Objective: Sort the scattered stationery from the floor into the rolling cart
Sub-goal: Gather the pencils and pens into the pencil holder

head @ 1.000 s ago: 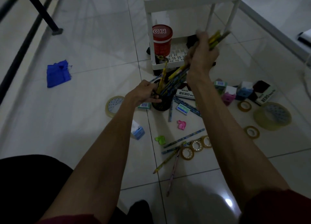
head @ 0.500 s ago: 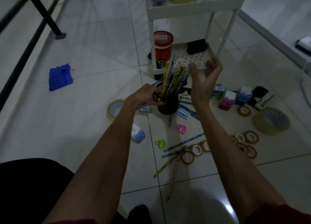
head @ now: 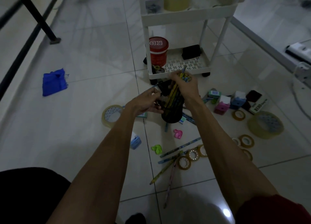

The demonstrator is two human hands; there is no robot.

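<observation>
Centre frame: left hand [head: 148, 102] grips one black mesh cup [head: 172, 114]; right hand [head: 185, 86] clasps pencil bunch [head: 175, 93] standing in it. One white cart [head: 185, 16] just above. Four loose pencils [head: 180, 147] lower centre; two large tape rolls [head: 254, 129], left and right.

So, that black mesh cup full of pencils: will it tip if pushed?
Probably top-heavy: the pencils stand well above the mesh cup, so a push could tip it. Likely light, its wall being open mesh. The left hand grips its side, the right hand the pencil tops.
</observation>
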